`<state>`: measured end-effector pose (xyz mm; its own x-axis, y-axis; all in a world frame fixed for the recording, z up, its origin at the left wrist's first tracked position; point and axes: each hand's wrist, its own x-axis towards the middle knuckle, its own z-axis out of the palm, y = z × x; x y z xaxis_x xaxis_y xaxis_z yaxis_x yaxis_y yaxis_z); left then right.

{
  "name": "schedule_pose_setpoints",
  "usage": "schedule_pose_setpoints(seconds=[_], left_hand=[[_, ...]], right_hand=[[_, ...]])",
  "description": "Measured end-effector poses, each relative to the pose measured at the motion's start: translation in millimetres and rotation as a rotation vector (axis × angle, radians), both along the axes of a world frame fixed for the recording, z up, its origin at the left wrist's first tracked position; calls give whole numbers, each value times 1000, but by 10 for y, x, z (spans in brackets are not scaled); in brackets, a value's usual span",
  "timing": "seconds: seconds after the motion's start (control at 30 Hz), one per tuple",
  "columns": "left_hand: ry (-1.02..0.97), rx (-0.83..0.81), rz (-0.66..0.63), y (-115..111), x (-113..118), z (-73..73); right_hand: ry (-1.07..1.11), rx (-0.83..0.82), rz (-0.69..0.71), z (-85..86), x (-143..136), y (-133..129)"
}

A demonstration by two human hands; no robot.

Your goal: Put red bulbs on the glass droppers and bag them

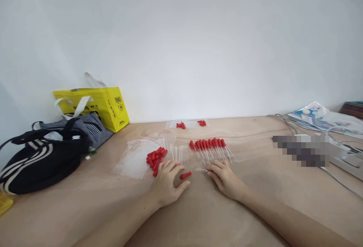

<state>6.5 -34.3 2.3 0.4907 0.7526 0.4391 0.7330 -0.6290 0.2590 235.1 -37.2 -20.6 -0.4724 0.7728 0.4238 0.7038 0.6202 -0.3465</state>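
Note:
My left hand [169,184] rests on the table with thumb and fingers apart. A red rubber dropper bulb [185,175] lies in the gap beside its thumb and fingertips, apparently untouched. The fingers of my right hand [225,180] are closed on the end of a clear glass dropper tube [202,170], which points left toward the bulb. Beyond my right hand lies a row of droppers [211,150] with red bulbs on their tubes. Several bare glass tubes [180,154] lie side by side beyond my left hand, next to a pile of red bulbs [155,158].
Clear plastic bags [133,160] lie under and left of the bulb pile. Another bag [190,125] with red bulbs lies near the wall. At left stand a black bag [42,163] and a yellow bag [113,107]. A power strip [347,162] and cables are at right.

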Motion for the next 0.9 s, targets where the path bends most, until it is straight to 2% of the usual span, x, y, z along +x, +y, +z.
schedule_pose_setpoints(seconds=[0.1, 0.23, 0.5, 0.9], left_hand=[[41, 33, 90, 21, 50, -41], [32, 14, 107, 27, 107, -61], [-34, -60, 104, -25, 145, -44], [-120, -200, 67, -14, 186, -48]], right_hand=[[13, 0, 12, 0, -18, -7], [30, 3, 0, 3, -41, -22], [55, 21, -24, -2, -154, -39], [66, 119, 68, -31, -211, -75]])
